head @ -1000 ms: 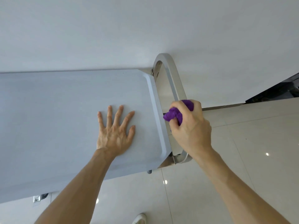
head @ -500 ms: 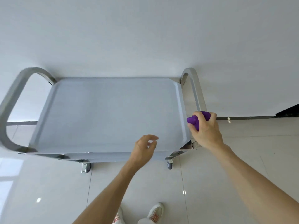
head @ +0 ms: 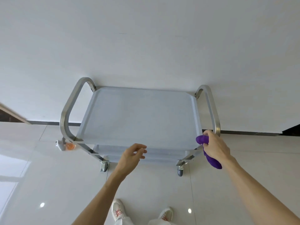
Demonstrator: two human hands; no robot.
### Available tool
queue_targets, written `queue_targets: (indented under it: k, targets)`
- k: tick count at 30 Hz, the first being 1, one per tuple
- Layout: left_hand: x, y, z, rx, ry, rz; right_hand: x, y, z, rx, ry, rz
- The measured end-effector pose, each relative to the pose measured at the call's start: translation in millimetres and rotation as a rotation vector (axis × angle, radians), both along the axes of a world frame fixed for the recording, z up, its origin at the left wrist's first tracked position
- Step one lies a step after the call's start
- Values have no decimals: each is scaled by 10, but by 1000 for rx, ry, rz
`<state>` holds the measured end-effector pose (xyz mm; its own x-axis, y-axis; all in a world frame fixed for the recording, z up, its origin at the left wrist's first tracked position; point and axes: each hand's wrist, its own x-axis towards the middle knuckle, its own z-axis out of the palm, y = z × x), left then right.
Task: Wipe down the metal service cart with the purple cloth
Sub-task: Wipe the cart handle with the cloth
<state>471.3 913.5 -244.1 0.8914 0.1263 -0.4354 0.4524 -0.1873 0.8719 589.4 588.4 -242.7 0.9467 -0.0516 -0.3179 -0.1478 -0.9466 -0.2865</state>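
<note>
The metal service cart point(head: 139, 116) stands against a white wall, with a bare grey top shelf, a lower shelf and a steel hoop handle at each end. My right hand point(head: 216, 146) grips the purple cloth point(head: 209, 153) at the cart's near right corner, just below the right handle point(head: 212, 109); the cloth's tail hangs under my palm. My left hand point(head: 132, 154) hovers over the near edge of the top shelf, fingers loosely curled and apart, holding nothing.
The left handle point(head: 68, 111) curves out over the floor. A white and orange object point(head: 65, 145) lies on the floor by the cart's left leg. Caster wheels point(head: 180, 172) rest on glossy white tiles. My white shoes point(head: 118, 210) are below.
My left hand has lifted off the shelf top and pulled back to the near edge. My view has drawn back, showing the whole cart. My right hand slid down the right handle to its near end.
</note>
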Motion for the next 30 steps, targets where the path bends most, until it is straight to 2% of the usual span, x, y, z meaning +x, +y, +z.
queue_targets:
  k: [5,8,12,17,22,30]
  targets:
    - [16,354,240,-8,-96,-85,-187,815,281,325,22,47]
    - [29,659,308,58,-181,-141,-310,1412,453,474,-2,142]
    - [40,1165,385,76,-227,-115,-486,2178,661,628,0,303]
    - [-5,1669,400,30,-306,-183,-686,2786,708,787,44,429]
    - [-54,2003,371,5,-324,-144,-660,3038,549,779,145,464]
    - [84,2379,363,111,-323,-27,-150,3379,155,559,417,614]
